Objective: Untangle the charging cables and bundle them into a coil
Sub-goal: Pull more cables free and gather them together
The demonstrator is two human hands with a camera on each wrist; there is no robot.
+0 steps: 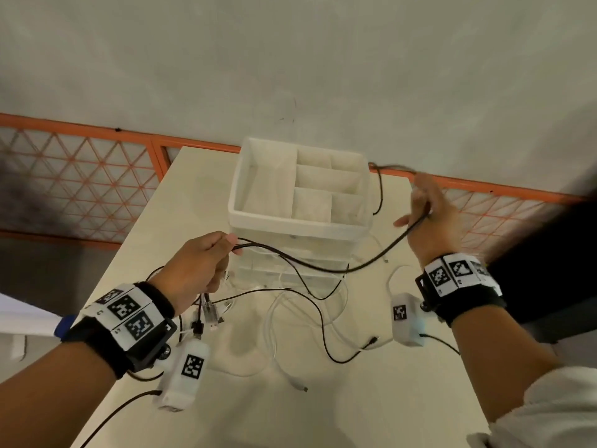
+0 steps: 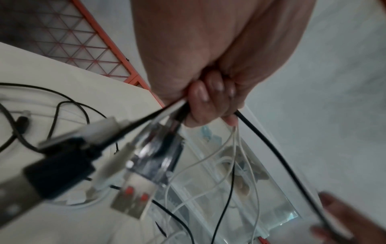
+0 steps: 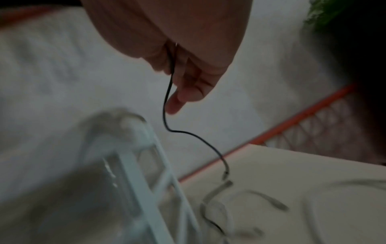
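Observation:
My left hand [image 1: 206,263] is curled round a bundle of black and white charging cables [image 2: 177,113], whose USB plugs [image 1: 206,313] dangle below the fist. A thick black cable [image 1: 323,268] sags from that hand across to my right hand [image 1: 426,208], raised at the right of the organizer. The right hand grips this black cable [image 3: 170,79] between its fingers; the free end [image 1: 378,192] loops over and hangs down by the organizer, plug [image 3: 225,174] near the table. More black and white cables [image 1: 310,321] lie tangled on the table.
A white compartmented organizer [image 1: 298,218] on clear drawers stands at the back middle of the cream table [image 1: 355,415]. An orange mesh fence [image 1: 80,176] runs behind the table. White sensor boxes hang from both wrists.

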